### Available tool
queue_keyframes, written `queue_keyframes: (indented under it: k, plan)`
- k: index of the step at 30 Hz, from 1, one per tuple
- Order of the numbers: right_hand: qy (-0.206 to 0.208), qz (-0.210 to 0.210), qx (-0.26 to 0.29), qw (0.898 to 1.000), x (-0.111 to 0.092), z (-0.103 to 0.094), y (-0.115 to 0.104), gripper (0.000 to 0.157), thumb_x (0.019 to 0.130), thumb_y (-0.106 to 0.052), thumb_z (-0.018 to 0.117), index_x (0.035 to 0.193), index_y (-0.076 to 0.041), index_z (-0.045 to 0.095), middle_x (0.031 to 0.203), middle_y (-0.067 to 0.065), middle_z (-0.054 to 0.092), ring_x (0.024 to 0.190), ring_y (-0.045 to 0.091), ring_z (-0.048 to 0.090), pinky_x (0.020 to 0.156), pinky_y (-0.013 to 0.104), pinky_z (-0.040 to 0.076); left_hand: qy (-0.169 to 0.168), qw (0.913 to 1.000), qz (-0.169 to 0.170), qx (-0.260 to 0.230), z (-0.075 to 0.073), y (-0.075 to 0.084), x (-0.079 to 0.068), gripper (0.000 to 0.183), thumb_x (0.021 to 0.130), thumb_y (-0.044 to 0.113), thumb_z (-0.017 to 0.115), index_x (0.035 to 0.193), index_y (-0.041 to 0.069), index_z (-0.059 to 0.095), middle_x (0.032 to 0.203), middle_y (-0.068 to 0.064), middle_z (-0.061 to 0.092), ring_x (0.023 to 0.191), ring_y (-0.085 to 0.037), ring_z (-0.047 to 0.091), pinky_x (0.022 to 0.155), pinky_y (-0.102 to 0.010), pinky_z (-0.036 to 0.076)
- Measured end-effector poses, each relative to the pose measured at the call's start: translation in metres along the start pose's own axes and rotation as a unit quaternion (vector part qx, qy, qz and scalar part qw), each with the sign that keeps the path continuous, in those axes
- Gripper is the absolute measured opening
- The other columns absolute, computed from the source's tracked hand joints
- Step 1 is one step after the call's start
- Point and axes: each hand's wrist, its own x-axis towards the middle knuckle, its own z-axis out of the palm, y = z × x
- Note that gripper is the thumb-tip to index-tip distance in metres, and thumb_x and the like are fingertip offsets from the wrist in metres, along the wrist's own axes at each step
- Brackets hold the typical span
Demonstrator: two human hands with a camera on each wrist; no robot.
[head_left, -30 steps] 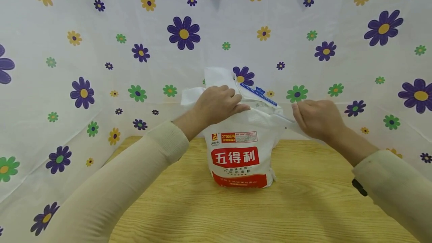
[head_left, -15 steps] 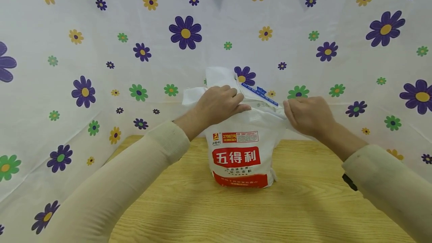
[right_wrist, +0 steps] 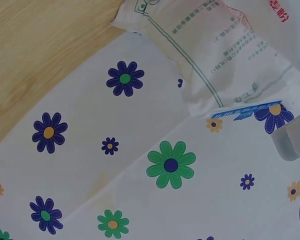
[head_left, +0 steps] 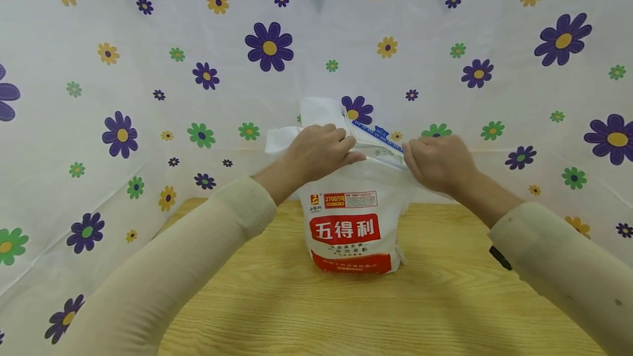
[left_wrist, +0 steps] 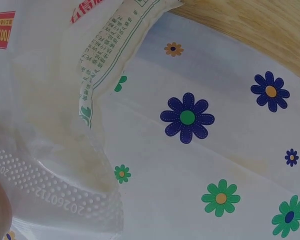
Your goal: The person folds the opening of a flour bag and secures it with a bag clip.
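A white flour bag [head_left: 351, 185] with red printed panels stands upright on the wooden table in the head view. My left hand [head_left: 321, 153] grips its gathered top on the left, thumb lying along the front. On the other side my right hand [head_left: 440, 163] has its fingers curled at the bag's top right corner, around a pale sealing clip. The clip's rounded end [right_wrist: 291, 140] pokes out in the right wrist view; most of it is hidden by the hand. A blue-printed edge [head_left: 378, 136] of the bag shows between the hands. Dotted, date-stamped film [left_wrist: 55, 192] fills the left wrist view's lower left.
The wood-grain table [head_left: 366, 312] extends in front of the bag. Behind and at the sides hangs a white sheet [head_left: 207, 109] printed with purple, green and orange flowers. White flaps [head_left: 316, 109] of the bag stick up behind my left hand.
My right hand has moved left along the bag's top, from out beside the bag to right at its corner. The left hand keeps its grip in place.
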Motion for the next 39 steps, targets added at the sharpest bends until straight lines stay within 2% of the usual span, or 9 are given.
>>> queue_keyframes:
  k: [4,9,14,22,28,33,39]
  plan:
    - [-0.004,0.001,-0.001,1.0,0.005,0.001,-0.003,0.038,0.099,-0.015,0.043,0.064,-0.004,0.054,0.047,0.004,0.041,0.036,0.015,0.037,0.039,0.024,0.033,0.002,1.0,0.003,0.002,-0.001,-0.001,0.0,0.043,0.102,0.049,0.049,0.094,0.013,0.07,0.074,0.001,0.065,0.063,-0.014,0.058,0.059,-0.024,0.05]
    - [-0.013,0.005,0.002,1.0,0.01,0.003,-0.007,0.037,0.099,-0.015,0.044,0.066,-0.003,0.057,0.048,0.004,0.042,0.036,0.014,0.033,0.039,0.024,0.031,0.0,1.0,0.001,0.007,0.0,-0.001,0.0,0.044,0.103,0.05,0.048,0.095,0.013,0.07,0.074,0.001,0.064,0.063,-0.014,0.057,0.058,-0.024,0.05]
    - [-0.03,0.015,0.002,0.999,0.019,0.005,-0.013,0.034,0.099,-0.017,0.047,0.072,-0.002,0.06,0.051,0.007,0.047,0.038,0.016,0.037,0.04,0.024,0.033,-0.009,1.0,-0.001,0.002,0.0,-0.001,0.001,0.045,0.103,0.05,0.047,0.093,0.012,0.069,0.073,0.0,0.064,0.063,-0.015,0.057,0.057,-0.024,0.048]
    - [-0.04,0.006,0.001,0.999,0.036,0.009,-0.025,0.037,0.099,-0.018,0.05,0.064,-0.007,0.051,0.051,0.004,0.042,0.04,0.016,0.038,0.042,0.026,0.035,-0.04,0.9989,-0.017,-0.021,-0.003,0.001,0.005,0.046,0.104,0.05,0.043,0.094,0.013,0.069,0.074,0.001,0.063,0.064,-0.014,0.057,0.056,-0.024,0.046]
    - [-0.034,-0.008,0.005,0.999,0.047,0.013,-0.033,0.038,0.1,-0.02,0.051,0.064,-0.007,0.05,0.05,0.004,0.041,0.04,0.016,0.039,0.043,0.026,0.035,-0.047,0.9985,-0.02,-0.02,-0.003,0.003,0.005,0.049,0.104,0.051,0.042,0.095,0.011,0.069,0.074,-0.001,0.063,0.065,-0.016,0.058,0.056,-0.026,0.048]
    - [-0.018,-0.006,0.003,1.0,0.05,0.016,-0.036,0.038,0.1,-0.021,0.051,0.064,-0.008,0.05,0.05,0.004,0.043,0.04,0.015,0.04,0.043,0.026,0.036,-0.033,0.9993,-0.006,-0.017,-0.002,0.004,0.003,0.045,0.105,0.045,0.042,0.093,0.011,0.068,0.078,-0.004,0.065,0.067,-0.019,0.059,0.058,-0.03,0.051]
    - [-0.003,-0.012,0.011,1.0,0.051,0.018,-0.038,0.038,0.099,-0.021,0.053,0.063,-0.008,0.051,0.05,0.004,0.043,0.04,0.015,0.039,0.043,0.026,0.035,-0.003,0.9997,0.016,-0.018,0.0,0.003,0.001,0.041,0.103,0.039,0.041,0.084,0.011,0.066,0.075,-0.004,0.064,0.063,-0.019,0.055,0.054,-0.03,0.049]
